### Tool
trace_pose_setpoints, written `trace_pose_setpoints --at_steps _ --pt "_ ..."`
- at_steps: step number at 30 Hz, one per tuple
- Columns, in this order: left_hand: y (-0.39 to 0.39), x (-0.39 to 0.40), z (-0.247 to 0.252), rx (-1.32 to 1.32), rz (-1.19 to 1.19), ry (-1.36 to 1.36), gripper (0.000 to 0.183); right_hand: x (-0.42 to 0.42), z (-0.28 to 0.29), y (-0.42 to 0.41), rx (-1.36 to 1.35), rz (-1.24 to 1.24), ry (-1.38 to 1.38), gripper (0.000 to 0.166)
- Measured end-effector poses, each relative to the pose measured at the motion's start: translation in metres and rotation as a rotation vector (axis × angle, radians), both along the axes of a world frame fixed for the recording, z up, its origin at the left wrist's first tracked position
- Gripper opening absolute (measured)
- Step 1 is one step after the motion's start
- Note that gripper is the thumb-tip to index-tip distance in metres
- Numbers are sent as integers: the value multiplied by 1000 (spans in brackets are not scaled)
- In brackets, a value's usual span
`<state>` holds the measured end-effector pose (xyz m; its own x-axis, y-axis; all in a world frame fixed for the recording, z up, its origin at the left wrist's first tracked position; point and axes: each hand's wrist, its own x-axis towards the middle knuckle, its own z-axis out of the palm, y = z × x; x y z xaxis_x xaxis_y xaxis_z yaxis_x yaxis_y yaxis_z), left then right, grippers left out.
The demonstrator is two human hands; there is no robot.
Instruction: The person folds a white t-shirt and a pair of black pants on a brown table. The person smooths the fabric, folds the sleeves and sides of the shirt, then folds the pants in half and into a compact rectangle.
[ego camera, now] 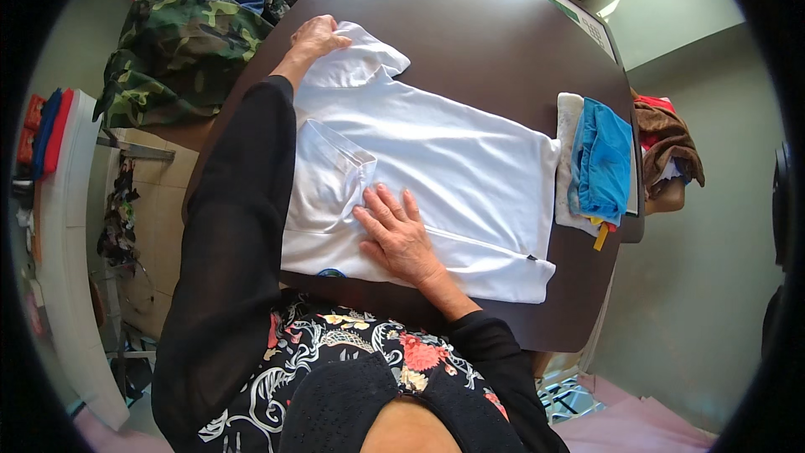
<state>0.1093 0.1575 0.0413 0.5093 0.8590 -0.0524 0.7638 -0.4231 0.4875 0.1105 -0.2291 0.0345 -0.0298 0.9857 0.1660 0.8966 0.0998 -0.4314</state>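
Note:
Spread across the dark tabletop is a white short-sleeved shirt, its hem towards the right. The near side is folded inward, with one sleeve lying over the body. My left hand grips the edge of the far sleeve at the upper left. Flat on the folded near part rests my right hand, fingers slightly apart, just beside the near sleeve's cuff. A small dark tag shows near the hem. Part of a round blue-green emblem peeks out at the near edge.
Folded blue cloth lies on a pale folded cloth at the table's right. Camouflage fabric is heaped at the upper left. Beyond the right edge hangs a brown cloth. A white ledge with folded items stands left.

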Motion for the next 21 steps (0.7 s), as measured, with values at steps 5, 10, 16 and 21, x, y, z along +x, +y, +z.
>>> trace_pose_setpoints --at_steps 5,10,16,21 --pt "24 -4 -10 -87 -136 -121 26 -1 -1 3 52 11 -4 60" --pt "-14 -43 45 -251 -403 -500 15 -2 -1 5 70 10 8 58" --pt "-118 -146 115 -168 -829 -397 13 7 -4 1 174 -25 214 56" --pt "-174 -245 94 -159 -632 -274 28 12 7 12 348 -161 360 51"
